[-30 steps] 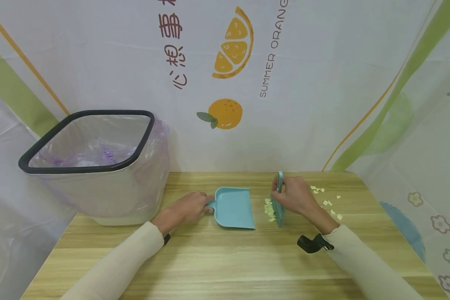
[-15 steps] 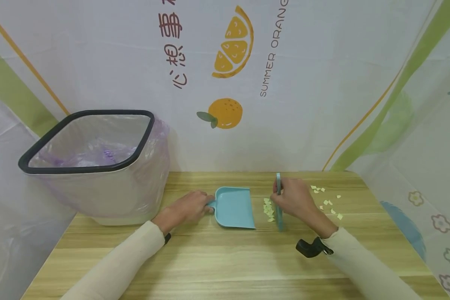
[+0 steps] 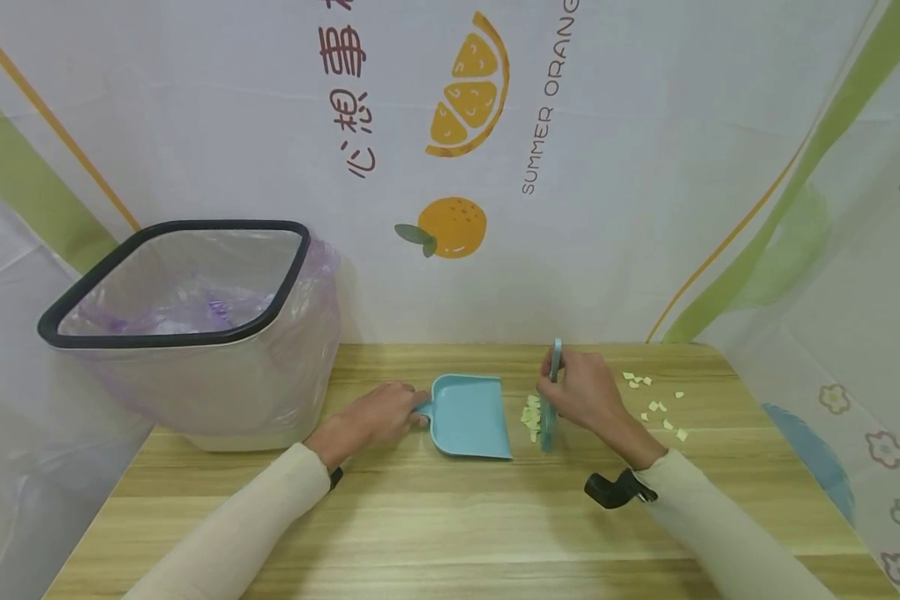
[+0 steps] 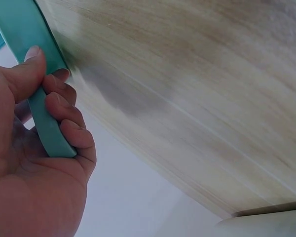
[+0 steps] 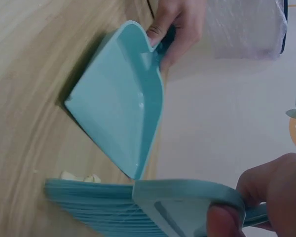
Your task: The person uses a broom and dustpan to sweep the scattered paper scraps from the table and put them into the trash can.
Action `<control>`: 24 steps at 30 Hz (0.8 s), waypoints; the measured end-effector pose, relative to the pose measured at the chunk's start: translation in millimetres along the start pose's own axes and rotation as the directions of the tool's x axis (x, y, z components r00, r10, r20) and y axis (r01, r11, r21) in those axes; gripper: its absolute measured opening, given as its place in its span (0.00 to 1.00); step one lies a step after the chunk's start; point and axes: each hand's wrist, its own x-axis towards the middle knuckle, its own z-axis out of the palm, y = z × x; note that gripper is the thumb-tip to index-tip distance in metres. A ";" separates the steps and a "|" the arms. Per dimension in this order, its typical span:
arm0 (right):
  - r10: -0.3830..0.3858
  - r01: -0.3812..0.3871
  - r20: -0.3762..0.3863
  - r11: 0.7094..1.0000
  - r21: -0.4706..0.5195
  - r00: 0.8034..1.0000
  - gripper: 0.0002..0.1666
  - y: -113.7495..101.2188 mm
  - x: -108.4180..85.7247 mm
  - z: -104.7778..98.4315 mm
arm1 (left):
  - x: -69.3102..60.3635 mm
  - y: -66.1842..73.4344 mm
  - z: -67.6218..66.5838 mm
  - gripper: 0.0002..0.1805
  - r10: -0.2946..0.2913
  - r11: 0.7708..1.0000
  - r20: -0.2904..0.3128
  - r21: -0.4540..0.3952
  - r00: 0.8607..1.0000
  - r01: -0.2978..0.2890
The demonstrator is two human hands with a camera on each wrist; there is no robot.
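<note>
My left hand grips the handle of a light blue dustpan, which lies on the table with its wide edge facing right. In the left wrist view the fingers curl round that handle. My right hand holds a matching blue hand brush, its bristles down on the table. A little heap of pale yellow paper scraps lies just left of the bristles, apart from the dustpan's edge. Several more loose scraps are scattered to the right of my right hand.
At the left of the table stands a white trash bin with a black rim and a purplish plastic liner. A printed white cloth hangs behind the wooden table. Each wrist carries a strapped-on black device.
My right hand and the brush have moved slightly left, and the heap of scraps has shifted left toward the dustpan. My left hand and the dustpan stay nearly where they were.
</note>
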 end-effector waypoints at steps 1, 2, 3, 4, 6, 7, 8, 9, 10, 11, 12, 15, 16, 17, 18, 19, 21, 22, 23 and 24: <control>-0.003 0.003 -0.008 1.000 0.001 1.000 0.04 0.3 0.8 -0.5 | -0.3 0.0 0.0 0.12 0.000 1.000 0.001 0.000 1.000 0.000; -0.009 0.009 -0.015 1.000 0.000 1.000 0.04 0.4 1.4 -1.3 | -0.4 0.0 0.0 0.12 0.002 1.000 0.002 -0.001 1.000 -0.002; -0.012 0.012 -0.020 1.000 -0.002 1.000 0.04 0.5 2.2 -2.3 | -0.6 0.0 0.1 0.13 0.002 1.000 0.003 0.001 1.000 -0.002; -0.017 0.017 -0.026 1.000 -0.006 1.000 0.04 0.6 2.9 -3.4 | -0.6 0.0 0.2 0.13 0.003 1.000 0.003 0.004 1.000 -0.003; -0.032 0.031 -0.034 0.999 -0.022 0.999 0.04 1.0 3.9 -5.5 | -0.6 -0.1 0.4 0.13 0.005 1.000 0.003 0.007 1.000 -0.005; -0.034 0.033 -0.028 0.999 -0.027 0.999 0.04 1.0 4.2 -6.2 | -0.5 0.0 0.4 0.13 0.007 1.000 0.002 0.007 1.000 -0.007; -0.036 0.036 -0.018 0.999 -0.029 0.999 0.04 0.9 4.2 -6.9 | -0.4 0.1 0.4 0.13 0.007 1.000 0.002 0.007 1.000 -0.007; -0.039 0.039 -0.004 0.999 -0.034 0.999 0.05 1.2 4.1 -7.0 | -0.4 0.2 0.4 0.13 0.008 1.000 0.001 0.007 1.000 -0.008; -0.044 0.045 0.006 0.998 -0.041 0.999 0.05 1.4 3.9 -6.7 | -0.4 0.4 0.3 0.12 0.007 1.000 0.002 0.006 1.000 -0.008; -0.046 0.047 0.019 0.998 -0.047 0.999 0.05 1.8 3.7 -6.0 | -0.4 0.6 0.2 0.12 0.007 1.000 0.003 0.003 1.000 -0.007; -0.049 0.051 0.029 0.997 -0.052 0.998 0.05 2.3 3.4 -4.9 | -0.5 1.0 0.1 0.12 0.005 1.000 0.004 0.000 1.000 -0.005; -0.058 0.060 0.047 0.997 -0.058 0.997 0.05 3.5 3.1 -0.4 | -0.6 1.6 -0.2 0.12 0.000 1.000 0.007 -0.007 1.000 0.001; -0.059 0.062 0.048 0.997 -0.056 0.997 0.05 3.3 3.2 1.1 | -0.7 1.9 -0.3 0.12 -0.003 1.000 0.009 -0.010 1.000 0.003; -0.059 0.061 0.050 0.997 -0.054 0.997 0.05 3.0 3.5 2.5 | -0.7 2.0 -0.4 0.13 -0.006 1.000 0.012 -0.013 1.000 0.006; -0.061 0.064 0.050 0.997 -0.050 0.997 0.05 2.5 3.8 3.9 | -0.6 2.1 -0.4 0.13 -0.008 1.000 0.014 -0.013 1.000 0.008; -0.062 0.064 0.051 0.997 -0.045 0.997 0.05 1.9 4.2 5.0 | -0.6 2.2 -0.6 0.14 -0.009 1.000 0.014 -0.011 1.000 0.010; -0.063 0.065 0.052 0.997 -0.032 0.997 0.05 -0.1 5.0 6.9 | -0.5 2.4 -0.9 0.14 -0.013 1.000 0.019 -0.011 1.000 0.013; -0.065 0.067 0.052 0.997 -0.026 0.996 0.06 -1.0 5.4 7.9 | -0.5 2.6 -1.2 0.15 -0.013 1.000 0.020 -0.009 1.000 0.013; -0.064 0.066 0.051 0.998 -0.020 0.997 0.05 -2.0 5.9 8.9 | -0.6 2.6 -1.5 0.15 -0.014 1.000 0.021 -0.008 1.000 0.014; -0.064 0.065 0.050 0.998 -0.011 0.997 0.06 -3.2 6.4 9.6 | -0.6 2.7 -1.7 0.15 -0.014 1.000 0.020 -0.007 1.000 0.014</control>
